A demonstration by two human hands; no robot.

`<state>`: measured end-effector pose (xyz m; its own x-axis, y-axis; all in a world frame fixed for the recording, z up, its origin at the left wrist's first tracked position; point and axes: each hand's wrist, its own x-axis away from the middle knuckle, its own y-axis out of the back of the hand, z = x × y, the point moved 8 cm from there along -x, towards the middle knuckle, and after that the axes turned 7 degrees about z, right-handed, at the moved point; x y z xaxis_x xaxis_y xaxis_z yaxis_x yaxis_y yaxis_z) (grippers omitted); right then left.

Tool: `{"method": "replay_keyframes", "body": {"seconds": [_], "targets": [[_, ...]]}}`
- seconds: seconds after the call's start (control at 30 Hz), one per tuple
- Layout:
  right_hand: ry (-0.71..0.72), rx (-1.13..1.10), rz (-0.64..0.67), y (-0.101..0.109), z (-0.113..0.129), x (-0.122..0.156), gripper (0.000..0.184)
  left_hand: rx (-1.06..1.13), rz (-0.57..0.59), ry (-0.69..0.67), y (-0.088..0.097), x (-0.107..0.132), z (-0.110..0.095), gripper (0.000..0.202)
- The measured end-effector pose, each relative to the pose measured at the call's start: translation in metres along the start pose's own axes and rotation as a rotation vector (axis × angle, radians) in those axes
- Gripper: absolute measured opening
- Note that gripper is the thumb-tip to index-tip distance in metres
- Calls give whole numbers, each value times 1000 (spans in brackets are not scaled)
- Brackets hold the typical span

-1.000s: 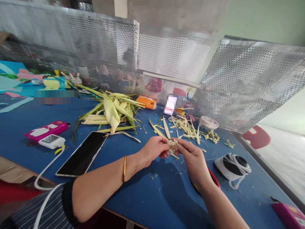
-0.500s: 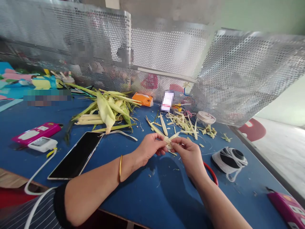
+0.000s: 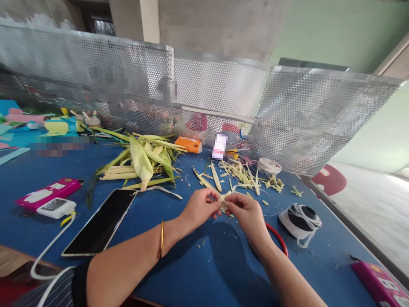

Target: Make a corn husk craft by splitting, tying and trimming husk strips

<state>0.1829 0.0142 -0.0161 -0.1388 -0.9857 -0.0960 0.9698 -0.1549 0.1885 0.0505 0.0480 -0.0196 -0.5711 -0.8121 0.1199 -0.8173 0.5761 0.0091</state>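
My left hand (image 3: pixel 203 206) and my right hand (image 3: pixel 245 212) meet over the middle of the blue table, fingertips pinched together on a small pale piece of corn husk (image 3: pixel 224 197). Much of that piece is hidden by the fingers. Just beyond it lie a narrow husk strip (image 3: pixel 215 176) and loose cut bits. A heap of shredded husk (image 3: pixel 244 174) spreads farther back. To the left rests a pile of green and cream corn husks (image 3: pixel 142 164). Behind my right wrist, a red ring-shaped handle (image 3: pixel 279 239) shows partly.
On the left lie a tablet (image 3: pixel 100 224), a magenta box (image 3: pixel 51 194) and a white device with a cable (image 3: pixel 56 207). A spool of white thread (image 3: pixel 299 221) stands right, near another magenta case (image 3: pixel 380 281). A perforated metal screen (image 3: pixel 217 87) closes the back, behind a lit phone (image 3: pixel 220 146).
The camera view has tilted up, so the scene sits lower. Both hands stay together on the husk piece, with the right fingers slightly closer to the left ones.
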Motion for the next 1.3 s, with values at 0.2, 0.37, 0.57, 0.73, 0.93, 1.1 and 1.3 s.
{"method": "replay_keyframes", "body": {"seconds": [0.2,0.37,0.57,0.73,0.93,1.1,1.3], "targets": [[40,58,9,3,1,1,15,-44,-2,-6,1,-1,-1,7],[43,-12,-26,5,5,3,23,-56,61,-71,-4,-4,4,6],[83,13,58,-4,13,4,30,26,33,-7,3,-5,8,18],[79,76,9,-1,8,3,23,43,146,73,-5,-3,10,17],[102,37,50,-2,10,2,22,-28,191,-18,-8,-2,3,15],[50,10,172,-9,13,2,22,-175,208,-85,-9,-2,-4,18],[28,204,101,-1,6,0,16,-343,265,-61,-16,-2,7,20]]}}
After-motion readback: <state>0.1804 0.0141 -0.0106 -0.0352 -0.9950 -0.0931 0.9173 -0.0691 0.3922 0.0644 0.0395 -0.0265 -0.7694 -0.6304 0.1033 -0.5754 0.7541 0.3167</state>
